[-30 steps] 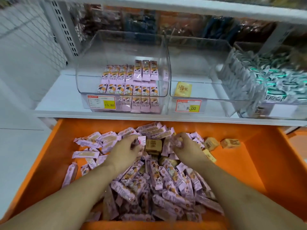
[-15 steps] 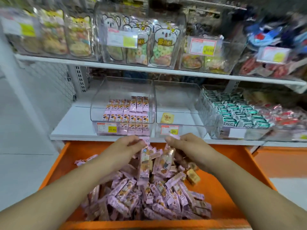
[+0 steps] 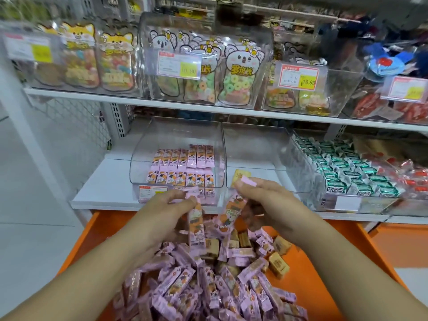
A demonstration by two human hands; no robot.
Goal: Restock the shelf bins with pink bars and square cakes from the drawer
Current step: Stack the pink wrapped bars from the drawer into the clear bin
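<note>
Each of the hands pinches one pink bar by its top seal above the orange drawer (image 3: 328, 258): left hand (image 3: 166, 210), right hand (image 3: 266, 200). Best to lay them label-up, squared to the rows in the left bin (image 3: 139, 163). One square cake (image 3: 242, 176) lies in the neighbouring bin. The upper tag seems to read 16.80 (image 3: 308, 82).

Each hand, left hand (image 3: 165, 206) and right hand (image 3: 266, 200), pinches a pink bar (image 3: 196, 224) above the orange drawer (image 3: 324, 262).
</note>
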